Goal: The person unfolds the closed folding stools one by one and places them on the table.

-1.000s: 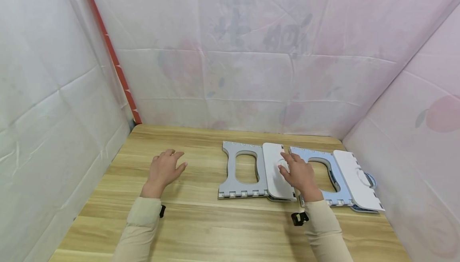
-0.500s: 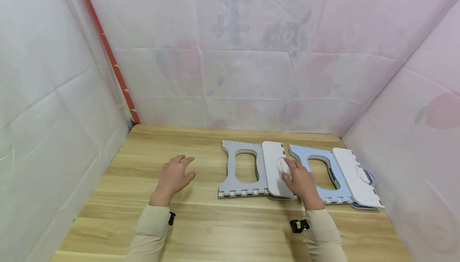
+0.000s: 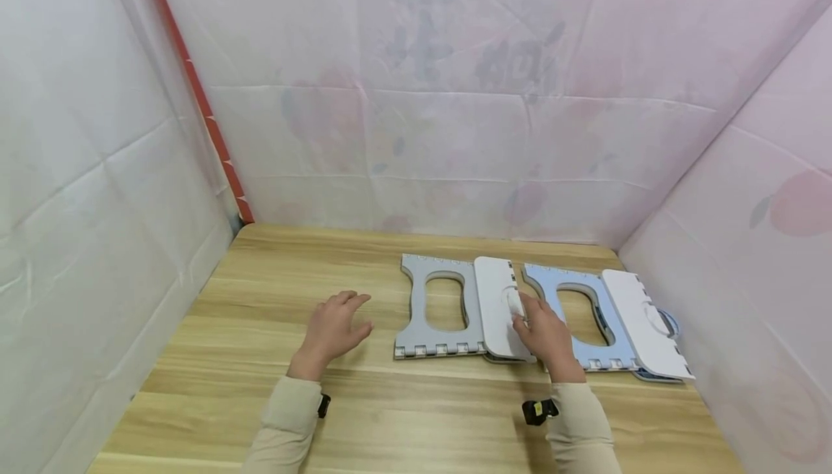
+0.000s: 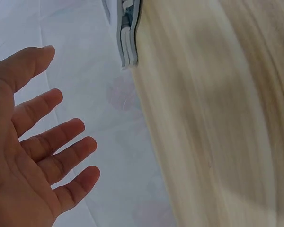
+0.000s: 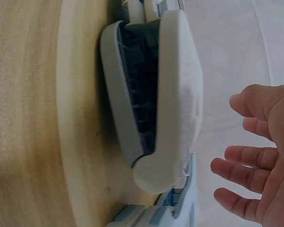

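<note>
From my remote feed, the printed cloth (image 3: pixel 448 207) takes up most of the head view, hung round the far side and flanks, presumably to screen off the workspace; it carries large grey characters, too faint for me to read. Inside it stands the wood-grain table (image 3: pixel 416 423), and on its right half lie two part-folded stools, side by side and flat, probably because that way neither needs propping. The blue folding stool (image 3: pixel 611 300) is the farther right, partly covered by the right arm; the grey folding stool (image 3: pixel 474 308) is just left of it, its white top panel toward the blue one. My right-wrist view shows a wedge-shaped gap under that panel, so I judge the halves aren't pressed flush. The right hand (image 3: pixel 544 326) hovers at the panel's outer edge, near the white handle (image 3: pixel 513 303), likely because that edge offers something to take hold of. Its fingers are loosely bent, thumb well apart, and the wrist view shows space between fingertips and panel, so I see no hold on anything; whether a fingertip brushes the handle I can't tell. The left hand (image 3: pixel 334 326) hangs over the table left of the grey stool, fingers spread and relaxed, gripping nothing and, as I read it, supporting nothing. Smallest are the black wrist devices (image 3: pixel 538 411), the right one bearing a yellow mark that I can't make out; I find no legible brand on either stool.
</note>
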{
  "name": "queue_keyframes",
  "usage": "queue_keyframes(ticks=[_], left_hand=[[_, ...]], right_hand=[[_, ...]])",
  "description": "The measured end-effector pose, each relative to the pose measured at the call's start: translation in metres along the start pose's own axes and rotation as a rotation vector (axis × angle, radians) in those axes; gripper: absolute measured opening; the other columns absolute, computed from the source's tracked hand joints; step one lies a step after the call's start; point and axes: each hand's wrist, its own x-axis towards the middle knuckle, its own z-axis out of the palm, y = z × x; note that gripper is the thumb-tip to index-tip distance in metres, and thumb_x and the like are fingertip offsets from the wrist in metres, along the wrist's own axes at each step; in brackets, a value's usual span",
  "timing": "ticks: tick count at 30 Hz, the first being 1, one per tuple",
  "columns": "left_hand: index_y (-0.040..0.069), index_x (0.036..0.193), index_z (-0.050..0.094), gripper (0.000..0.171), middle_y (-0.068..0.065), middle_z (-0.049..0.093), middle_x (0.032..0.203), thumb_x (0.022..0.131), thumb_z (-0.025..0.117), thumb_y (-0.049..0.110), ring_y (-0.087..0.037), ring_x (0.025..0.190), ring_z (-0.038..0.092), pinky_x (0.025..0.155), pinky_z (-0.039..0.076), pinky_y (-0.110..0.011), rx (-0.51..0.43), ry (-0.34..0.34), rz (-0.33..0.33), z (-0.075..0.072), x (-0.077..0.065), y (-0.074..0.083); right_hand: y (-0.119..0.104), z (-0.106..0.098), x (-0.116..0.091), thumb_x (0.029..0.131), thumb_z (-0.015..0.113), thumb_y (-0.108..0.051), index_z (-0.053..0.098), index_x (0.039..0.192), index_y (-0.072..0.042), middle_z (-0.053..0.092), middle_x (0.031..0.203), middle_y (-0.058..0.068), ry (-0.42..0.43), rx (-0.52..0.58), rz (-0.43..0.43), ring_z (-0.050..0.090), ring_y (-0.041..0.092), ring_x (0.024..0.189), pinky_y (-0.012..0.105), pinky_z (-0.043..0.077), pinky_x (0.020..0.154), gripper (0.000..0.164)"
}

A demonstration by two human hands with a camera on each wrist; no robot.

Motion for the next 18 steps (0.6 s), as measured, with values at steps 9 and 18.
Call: queue_keyframes(ticks=[9, 18], left_hand=[[0.009, 0.12, 0.061, 0.049, -0.013, 0.06, 0.113, 0.079, 0.073, 0.033, -0.031, 0.098, 0.058, 0.075, 0.047, -0.05, -0.079, -0.045, 0.033, 0.016, 0.003, 0.006], [0.008, 0.122, 0.06, 0.052, -0.011, 0.059, 0.118, 0.079, 0.073, 0.035, -0.029, 0.108, 0.054, 0.086, 0.045, -0.046, -0.166, -0.179, 0.026, 0.028, 0.006, 0.014]], right_hand=[[0.01, 0.013, 0.003, 0.087, 0.061, -0.014, 0.048, 0.131, 0.005, 0.053, 0.119, 0.03, 0.015, 0.005, 0.034, 0.054, 0.045, 0.094, 0.056, 0.045, 0.069, 0.049], [0.017, 0.017, 0.004, 0.087, 0.061, -0.015, 0.05, 0.129, 0.005, 0.054, 0.117, 0.03, -0.007, -0.008, 0.063, 0.053, 0.047, 0.096, 0.058, 0.044, 0.071, 0.048]])
